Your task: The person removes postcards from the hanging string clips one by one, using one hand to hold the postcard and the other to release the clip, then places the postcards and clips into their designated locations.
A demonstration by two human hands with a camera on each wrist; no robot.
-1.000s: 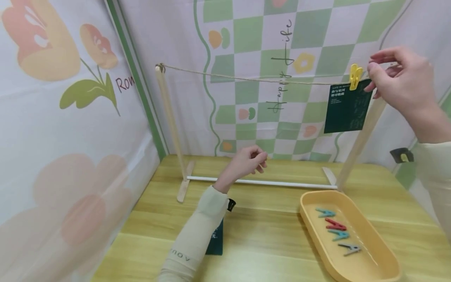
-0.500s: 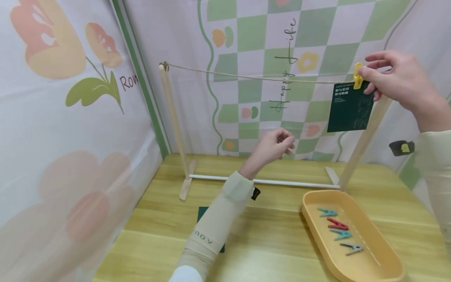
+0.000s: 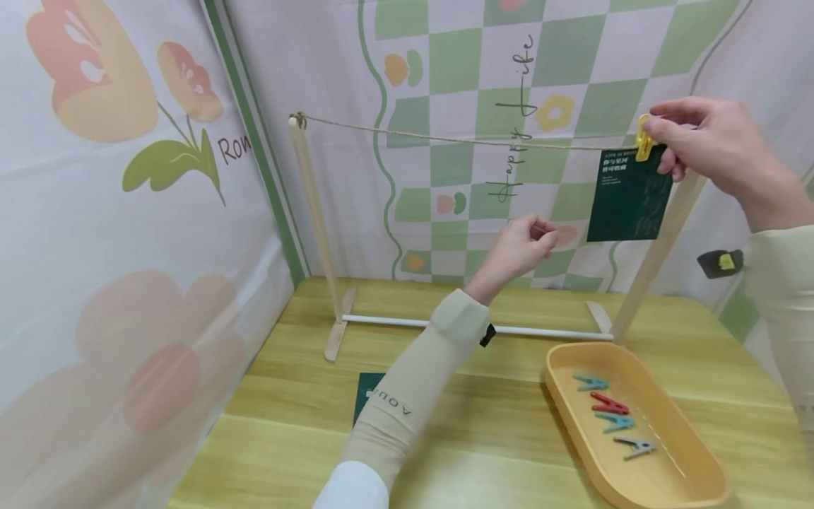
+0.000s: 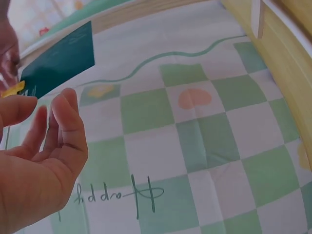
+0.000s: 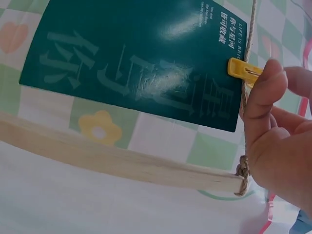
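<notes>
My right hand (image 3: 721, 145) pinches a yellow clothespin (image 3: 644, 138) between thumb and fingers, at the right end of a twine line (image 3: 470, 142). That clothespin clips a dark green card (image 3: 626, 201), which hangs from the twine with pale lettering on it. In the right wrist view the thumb presses the end of the clothespin (image 5: 239, 69), and its jaws lie over the card's top edge (image 5: 146, 73). My left hand (image 3: 523, 247) hovers below the line, left of the card, with fingers loosely bent. The left wrist view shows nothing in that hand (image 4: 48, 165).
Wooden posts (image 3: 318, 226) hold the twine, joined low down by a white rod (image 3: 553, 332). A yellow tray (image 3: 562, 424) at right contains teal, red and grey clothespins (image 3: 634, 447). Another green card (image 3: 367, 387) lies on the table, partly under my left sleeve.
My left hand has moved right and up toward the hanging card. The right hand, beside the clothespin a second ago, has come left and now pinches it.
</notes>
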